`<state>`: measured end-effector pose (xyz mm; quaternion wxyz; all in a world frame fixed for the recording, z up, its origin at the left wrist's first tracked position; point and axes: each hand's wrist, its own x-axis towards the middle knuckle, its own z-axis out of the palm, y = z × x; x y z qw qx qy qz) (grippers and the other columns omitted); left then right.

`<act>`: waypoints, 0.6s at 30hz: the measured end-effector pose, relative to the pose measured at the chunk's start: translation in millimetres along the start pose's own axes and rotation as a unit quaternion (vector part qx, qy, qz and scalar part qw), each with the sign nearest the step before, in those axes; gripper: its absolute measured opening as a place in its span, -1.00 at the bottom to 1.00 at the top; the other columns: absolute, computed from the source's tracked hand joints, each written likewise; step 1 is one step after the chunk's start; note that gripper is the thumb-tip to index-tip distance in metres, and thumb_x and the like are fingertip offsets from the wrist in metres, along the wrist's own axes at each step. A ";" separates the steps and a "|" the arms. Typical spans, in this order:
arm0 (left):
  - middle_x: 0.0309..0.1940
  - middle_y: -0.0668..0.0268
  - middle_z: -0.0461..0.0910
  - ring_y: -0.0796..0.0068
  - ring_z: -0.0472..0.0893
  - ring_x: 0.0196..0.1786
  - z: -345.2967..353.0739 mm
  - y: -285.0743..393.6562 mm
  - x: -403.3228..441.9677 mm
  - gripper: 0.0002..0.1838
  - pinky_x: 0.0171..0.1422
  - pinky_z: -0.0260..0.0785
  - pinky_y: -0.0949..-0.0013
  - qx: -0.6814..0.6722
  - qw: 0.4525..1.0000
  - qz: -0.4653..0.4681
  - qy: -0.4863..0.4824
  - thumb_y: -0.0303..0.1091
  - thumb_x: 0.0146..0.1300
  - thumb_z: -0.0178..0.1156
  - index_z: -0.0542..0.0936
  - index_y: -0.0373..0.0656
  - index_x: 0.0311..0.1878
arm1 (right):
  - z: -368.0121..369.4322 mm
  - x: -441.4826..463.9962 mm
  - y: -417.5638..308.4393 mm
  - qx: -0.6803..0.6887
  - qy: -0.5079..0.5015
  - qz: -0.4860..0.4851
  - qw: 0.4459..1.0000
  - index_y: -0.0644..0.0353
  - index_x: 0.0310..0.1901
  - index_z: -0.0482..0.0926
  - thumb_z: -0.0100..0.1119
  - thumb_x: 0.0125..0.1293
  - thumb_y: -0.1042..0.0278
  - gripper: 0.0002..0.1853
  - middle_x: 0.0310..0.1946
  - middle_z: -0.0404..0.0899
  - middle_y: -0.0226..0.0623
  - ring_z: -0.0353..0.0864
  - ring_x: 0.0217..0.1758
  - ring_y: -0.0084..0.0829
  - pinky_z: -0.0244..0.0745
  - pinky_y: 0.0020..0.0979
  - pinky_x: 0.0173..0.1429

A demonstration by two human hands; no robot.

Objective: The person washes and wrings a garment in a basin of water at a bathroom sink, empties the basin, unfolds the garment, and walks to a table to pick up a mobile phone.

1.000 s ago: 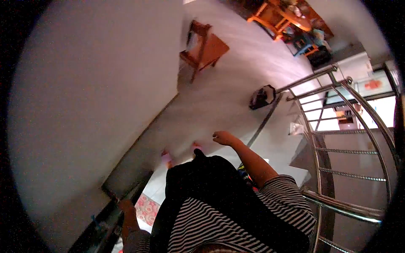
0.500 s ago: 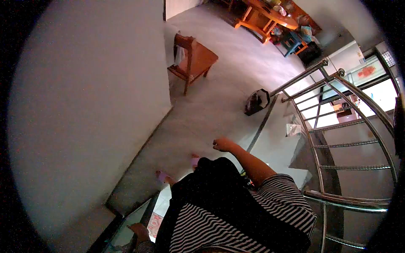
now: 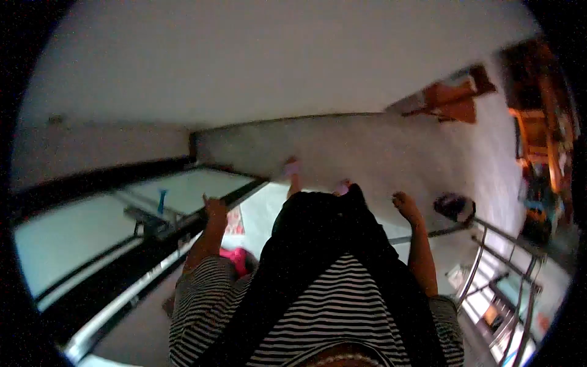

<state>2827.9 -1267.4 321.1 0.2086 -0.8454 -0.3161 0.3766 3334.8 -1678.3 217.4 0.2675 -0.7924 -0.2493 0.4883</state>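
Note:
My left hand is low on the left, in front of a dark-framed glass door or window. A finger sticks out from it and nothing shows in its grasp; whether it touches the frame I cannot tell. On the other side, my right hand hangs over the grey floor with its fingers curled in and nothing visible in them. A dark bag-like object with a pale rim stands on the floor to its right. Both hands are somewhat blurred.
A wooden chair stands by the pale wall. Metal railing runs along the lower right, beside the stairwell. Orange wooden furniture is at the far right. Something bright pink lies beyond my left arm.
My view has swung left, so the chair, railing and furniture now sit farther right. My left hand has risen into fuller view by the dark frame. My right hand remains curled.

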 end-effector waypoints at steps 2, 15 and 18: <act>-0.25 0.21 0.56 0.24 0.49 -0.02 -11.1 -22.9 -3.4 -0.76 0.43 -0.27 -0.11 -0.006 0.996 -0.035 -0.086 -0.28 -0.03 0.20 0.60 -0.07 -0.24 | 37.6 17.6 15.1 -0.030 -0.033 0.019 0.999 0.32 -0.07 0.49 0.10 0.22 0.16 -0.61 -0.30 0.58 -0.15 0.56 -0.30 -0.37 0.46 -0.38 -0.29; -0.15 0.19 0.55 0.19 0.44 0.08 54.0 -76.7 -23.0 -0.78 0.43 -0.32 -0.17 0.012 0.976 -0.016 -0.217 -0.32 0.19 0.07 0.61 -0.08 -0.13 | 79.5 47.1 -12.5 -0.171 -0.042 -0.205 0.963 0.35 -0.06 0.48 0.02 0.23 0.26 -0.65 -0.40 0.57 -0.25 0.50 -0.44 -0.45 0.43 -0.38 -0.33; 0.01 0.17 0.49 0.14 0.39 0.15 -71.4 -116.7 -24.2 -0.66 0.42 -0.35 -0.20 -0.103 0.924 -0.049 -0.366 -0.16 0.11 0.19 0.58 -0.03 -0.05 | 19.4 12.9 -72.1 -0.195 -0.037 -0.237 0.951 0.33 -0.14 0.53 -0.01 0.26 0.21 -0.67 -0.46 0.57 -0.26 0.49 -0.51 -0.45 0.43 -0.38 -0.36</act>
